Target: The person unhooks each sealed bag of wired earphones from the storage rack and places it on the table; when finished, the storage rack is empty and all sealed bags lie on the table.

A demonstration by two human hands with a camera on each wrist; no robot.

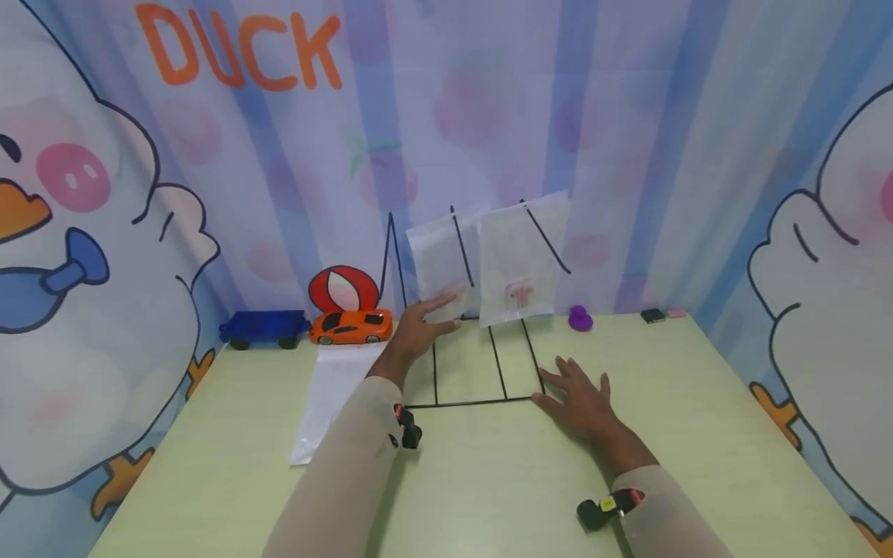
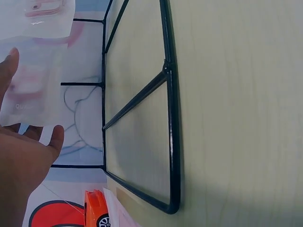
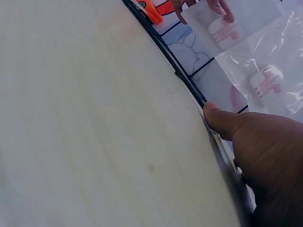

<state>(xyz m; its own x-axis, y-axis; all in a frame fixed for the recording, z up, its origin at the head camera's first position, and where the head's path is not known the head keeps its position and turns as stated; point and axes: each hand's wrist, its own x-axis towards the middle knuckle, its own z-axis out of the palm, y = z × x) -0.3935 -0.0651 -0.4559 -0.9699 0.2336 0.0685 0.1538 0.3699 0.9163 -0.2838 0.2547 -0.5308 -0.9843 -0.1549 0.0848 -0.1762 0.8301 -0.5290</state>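
Observation:
A black wire display rack (image 1: 469,402) stands on the table with upright prongs, two of which bear translucent white pouches. My left hand (image 1: 417,332) is at the lower part of the left pouch (image 1: 438,260), its fingers extended over the plastic. The right pouch (image 1: 519,256) hangs beside it; a small white case with pink earphone-like shapes (image 3: 266,82) shows through it. At the rack's front right corner is my right hand (image 1: 582,399), fingers spread and thumb at the front bar (image 3: 182,78).
A flat white pouch (image 1: 331,395) lies left of the rack. Behind it are an orange toy car (image 1: 351,327), a blue toy truck (image 1: 263,328) and a red and white ball shape (image 1: 343,289). A purple toy (image 1: 580,318) and a small black item (image 1: 652,315) sit back right.

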